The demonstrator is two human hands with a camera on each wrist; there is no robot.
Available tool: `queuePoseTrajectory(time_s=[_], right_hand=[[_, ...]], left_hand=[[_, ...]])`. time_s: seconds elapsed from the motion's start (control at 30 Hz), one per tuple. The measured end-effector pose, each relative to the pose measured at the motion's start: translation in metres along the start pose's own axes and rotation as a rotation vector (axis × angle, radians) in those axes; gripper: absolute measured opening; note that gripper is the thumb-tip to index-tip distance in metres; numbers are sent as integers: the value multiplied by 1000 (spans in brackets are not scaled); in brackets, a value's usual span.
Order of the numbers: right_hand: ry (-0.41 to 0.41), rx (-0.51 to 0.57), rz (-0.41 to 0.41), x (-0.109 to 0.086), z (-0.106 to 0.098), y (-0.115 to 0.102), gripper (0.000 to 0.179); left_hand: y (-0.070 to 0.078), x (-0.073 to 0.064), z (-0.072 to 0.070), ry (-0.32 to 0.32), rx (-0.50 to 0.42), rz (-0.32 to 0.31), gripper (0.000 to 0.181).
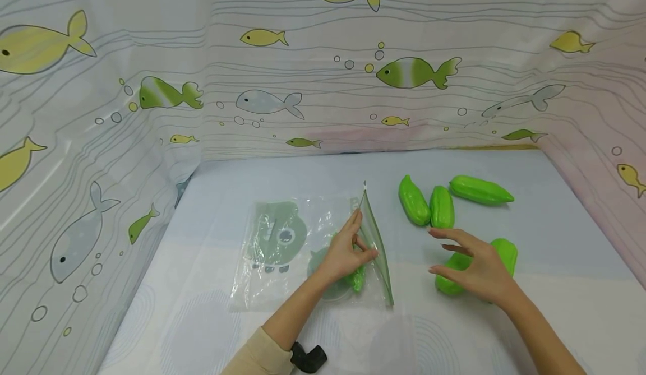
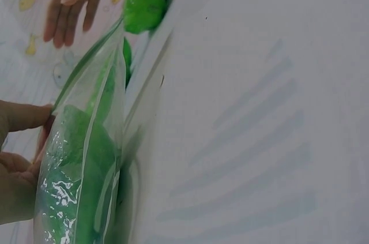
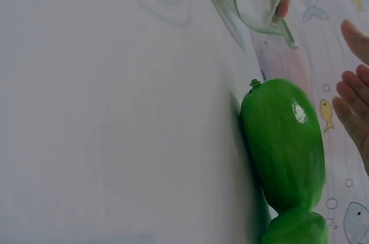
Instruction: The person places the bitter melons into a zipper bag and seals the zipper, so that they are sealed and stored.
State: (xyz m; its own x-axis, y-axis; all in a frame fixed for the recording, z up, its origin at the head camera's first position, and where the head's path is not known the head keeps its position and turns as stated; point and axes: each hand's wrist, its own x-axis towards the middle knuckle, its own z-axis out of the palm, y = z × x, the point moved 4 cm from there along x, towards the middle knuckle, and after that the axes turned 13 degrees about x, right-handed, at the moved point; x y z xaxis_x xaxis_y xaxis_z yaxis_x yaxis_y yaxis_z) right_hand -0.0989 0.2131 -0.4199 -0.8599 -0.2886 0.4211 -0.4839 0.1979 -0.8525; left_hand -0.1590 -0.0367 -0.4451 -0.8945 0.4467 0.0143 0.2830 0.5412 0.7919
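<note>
A clear zip bag (image 1: pixel 242 294) with a green seal and printed cartoon animals lies flat, its mouth at the right raised and parted. My left hand (image 1: pixel 343 257) pinches the bag by its mouth. Inside, partly hidden by that hand, is a glossy green fruit or vegetable (image 1: pixel 358 279), seen through the plastic in the left wrist view. My right hand (image 1: pixel 479 268) hovers with fingers and thumb spread, holding nothing, over a plump green papaya-like piece (image 3: pixel 285 146). A second green piece (image 1: pixel 506 251) adjoins it, partly behind the hand.
Farther back on the white tablecloth (image 1: pixel 202 285) lie a curved green piece (image 1: pixel 414 202), a short one (image 1: pixel 442 209) and a long pointed one (image 1: pixel 481 190). A fish-printed curtain (image 1: pixel 323 72) encloses the back and sides. A black object (image 1: pixel 309 358) sits by the left cuff.
</note>
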Motion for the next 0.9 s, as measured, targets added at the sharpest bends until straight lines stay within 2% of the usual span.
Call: queuePoseTrajectory(time_s=[0.3, 0.9], right_hand=[[3, -16, -43, -4, -4, -2, 75], [-11, -13, -46, -13, -18, 1, 73]], left_hand=[[-1, 0, 1, -2, -17, -14, 90], [1, -1, 1, 3, -1, -10, 89]])
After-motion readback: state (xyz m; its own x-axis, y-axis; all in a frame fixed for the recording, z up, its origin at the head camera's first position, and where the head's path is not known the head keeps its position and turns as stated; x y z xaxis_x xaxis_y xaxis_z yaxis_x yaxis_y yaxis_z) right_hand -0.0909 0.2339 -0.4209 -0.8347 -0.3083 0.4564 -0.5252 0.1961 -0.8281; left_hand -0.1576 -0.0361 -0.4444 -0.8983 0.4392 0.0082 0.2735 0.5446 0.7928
